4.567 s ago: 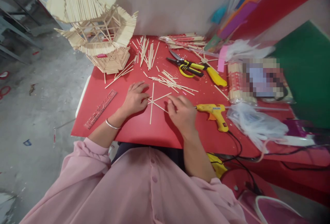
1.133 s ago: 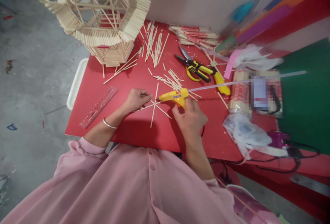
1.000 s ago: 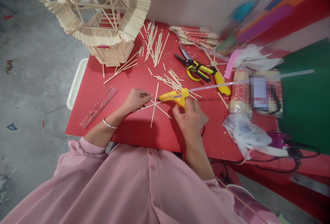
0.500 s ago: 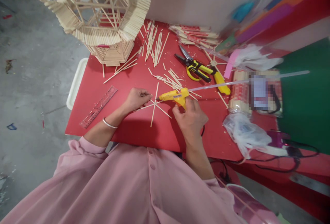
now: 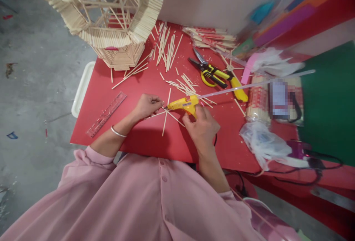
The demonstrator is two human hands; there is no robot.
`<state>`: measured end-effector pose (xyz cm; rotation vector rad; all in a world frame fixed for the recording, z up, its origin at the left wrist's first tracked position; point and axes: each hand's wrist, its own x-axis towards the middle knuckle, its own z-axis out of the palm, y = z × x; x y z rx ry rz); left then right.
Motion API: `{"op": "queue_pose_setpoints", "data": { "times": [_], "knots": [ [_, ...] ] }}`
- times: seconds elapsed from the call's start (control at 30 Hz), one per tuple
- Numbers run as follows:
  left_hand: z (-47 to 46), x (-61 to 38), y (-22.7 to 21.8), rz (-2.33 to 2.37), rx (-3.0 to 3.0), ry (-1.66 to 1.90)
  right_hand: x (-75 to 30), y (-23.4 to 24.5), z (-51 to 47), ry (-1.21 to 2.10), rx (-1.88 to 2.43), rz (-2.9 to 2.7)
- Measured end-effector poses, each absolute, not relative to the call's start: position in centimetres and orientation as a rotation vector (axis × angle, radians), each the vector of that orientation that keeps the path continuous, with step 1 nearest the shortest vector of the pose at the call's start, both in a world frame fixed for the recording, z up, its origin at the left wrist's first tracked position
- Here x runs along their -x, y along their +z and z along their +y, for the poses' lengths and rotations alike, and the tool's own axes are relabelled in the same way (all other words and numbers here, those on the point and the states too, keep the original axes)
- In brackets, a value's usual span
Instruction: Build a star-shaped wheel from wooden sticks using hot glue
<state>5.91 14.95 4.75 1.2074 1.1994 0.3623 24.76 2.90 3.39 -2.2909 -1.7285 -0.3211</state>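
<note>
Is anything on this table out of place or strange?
Nothing looks damaged. Loose sticks lie scattered at all angles across the table, and the stick tower stands at its far left corner, its roof reaching past the edge. The right hand holds the glue gun over crossed sticks that the left hand pins.

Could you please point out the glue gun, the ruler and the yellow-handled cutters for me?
glue gun (image 5: pixel 182 104), head view, on its yellow body.
ruler (image 5: pixel 107 114), head view, at the middle of its length.
cutters (image 5: pixel 222 75), head view, on a yellow handle.
</note>
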Motion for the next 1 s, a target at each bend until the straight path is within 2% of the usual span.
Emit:
{"op": "queue_pose_setpoints", "data": {
  "times": [0.43, 1.0],
  "knots": [
    [15.2, -6.1, 4.9, 1.198, -1.242, 0.34, -25.0, 2.8, 2.7, -0.418, 2.249, -1.665],
    [17.5, -6.7, 5.2, 1.11, -1.487, 0.039, -28.4, -0.1, -3.3, -0.149, 2.362, -1.233]
  ]
}}
